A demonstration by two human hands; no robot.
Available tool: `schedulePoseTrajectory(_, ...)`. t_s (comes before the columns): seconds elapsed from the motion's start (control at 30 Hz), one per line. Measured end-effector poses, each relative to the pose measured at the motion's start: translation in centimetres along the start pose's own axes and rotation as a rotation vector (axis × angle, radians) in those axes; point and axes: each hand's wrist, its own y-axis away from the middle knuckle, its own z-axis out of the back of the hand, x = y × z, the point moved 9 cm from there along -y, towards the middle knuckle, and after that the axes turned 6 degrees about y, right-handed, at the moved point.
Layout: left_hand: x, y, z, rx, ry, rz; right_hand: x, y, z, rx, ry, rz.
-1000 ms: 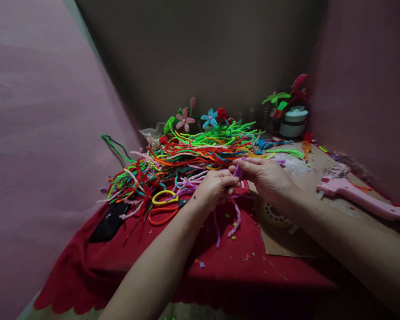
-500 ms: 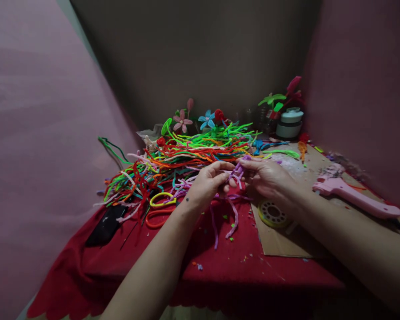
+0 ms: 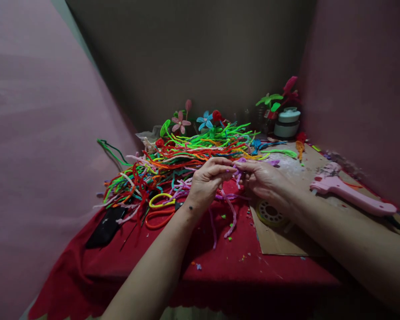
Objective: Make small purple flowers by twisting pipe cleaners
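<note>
My left hand [image 3: 206,182] and my right hand [image 3: 265,178] meet above the red cloth [image 3: 220,258], fingers pinched together on a purple pipe cleaner piece [image 3: 237,171]. Its loose purple ends [image 3: 231,218] hang down from between the hands onto the cloth. Just behind the hands lies a big heap of coloured pipe cleaners [image 3: 183,160].
Pipe-cleaner flowers [image 3: 200,119] stand at the back, a white jar [image 3: 287,123] at back right. A pink glue gun [image 3: 348,195] lies on cardboard [image 3: 286,240] to the right, beside a yellow tape roll [image 3: 270,213]. A black object [image 3: 105,229] and yellow and orange loops [image 3: 160,209] lie left.
Both hands have risen slightly and closed tighter together on the purple piece; my left fingers now curl over it. The view has shifted a little.
</note>
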Motion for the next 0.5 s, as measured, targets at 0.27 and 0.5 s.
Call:
schedulePoseTrajectory(0.27, -0.4, 0.4, -1.0, 0.139, -0.308, -0.185, 0.2, -0.3, -0.2, 0.042, 0.181, 0.117)
schedulePoseTrajectory(0.5, -1.6, 1.0, -1.9, 0.219, -0.742, -0.412, 0.7, 0.5, -0.3, 0.002, 0.361, 0.133)
